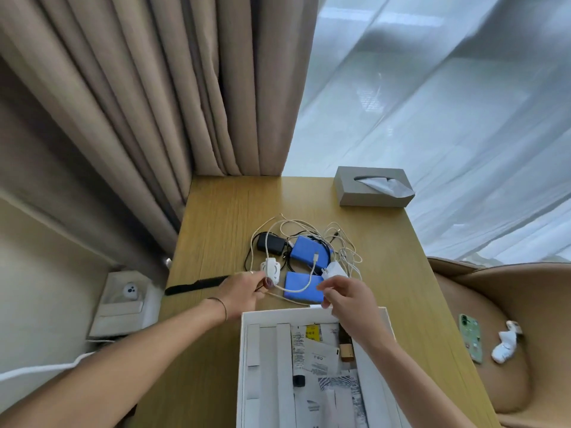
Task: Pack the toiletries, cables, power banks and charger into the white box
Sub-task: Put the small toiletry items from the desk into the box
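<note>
While lying at the far left on the ledge below the desk, a white socket block [123, 299] with a white cord [40, 367] trailing off toward the frame edge. Beige curtain [139, 88] hanging behind. On the wooden desk [216, 211], a black comb [197, 284] just left of the left hand [242, 291]. Left hand pinching a white cable [296, 285] beside a small white round-cornered gadget [270, 269], thumb and fingers curled round the cord. Beyond, a black charger [272, 244] amid tangled black and white leads. Two blue power banks [309, 252], one farther, one nearer [301, 287], the white cable draped across both. Just right, a white plug adapter [334, 270] touching the nearer bank's corner. Right hand [346, 299] hovering over the near bank's right end, fingers loosely curled; whether pinching the cable, cannot tell. Below both hands, the white box [309, 315] open at the desk's near edge, already holding toiletries [318, 353]: tubes, sachets, a small brown bottle. At the desk's far right corner, a grey tissue box [372, 186]. Sheer white curtain [448, 118] behind. Furthest right, on a tan chair [494, 304], a green phone [471, 341] and a crumpled white object [506, 342].
</note>
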Demonstrator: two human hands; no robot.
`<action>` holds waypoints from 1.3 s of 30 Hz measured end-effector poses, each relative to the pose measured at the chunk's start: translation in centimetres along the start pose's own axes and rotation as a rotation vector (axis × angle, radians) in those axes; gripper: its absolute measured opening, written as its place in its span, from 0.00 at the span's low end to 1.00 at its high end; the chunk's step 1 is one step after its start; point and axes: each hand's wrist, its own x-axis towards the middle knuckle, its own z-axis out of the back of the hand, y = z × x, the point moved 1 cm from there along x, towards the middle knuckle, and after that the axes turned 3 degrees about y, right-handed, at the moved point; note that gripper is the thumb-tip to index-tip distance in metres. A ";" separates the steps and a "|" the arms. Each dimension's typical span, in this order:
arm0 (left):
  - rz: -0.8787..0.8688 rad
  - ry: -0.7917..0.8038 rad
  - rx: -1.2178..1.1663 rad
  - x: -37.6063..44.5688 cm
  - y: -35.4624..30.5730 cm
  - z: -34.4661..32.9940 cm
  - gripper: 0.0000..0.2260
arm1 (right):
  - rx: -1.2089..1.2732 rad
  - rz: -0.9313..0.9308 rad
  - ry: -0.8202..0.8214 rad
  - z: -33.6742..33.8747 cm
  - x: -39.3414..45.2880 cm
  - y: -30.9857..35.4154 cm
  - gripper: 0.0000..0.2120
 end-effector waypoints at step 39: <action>0.833 -0.556 -1.408 -16.6 3.9 -0.3 0.05 | -1.368 0.472 0.481 -26.4 14.3 4.8 0.15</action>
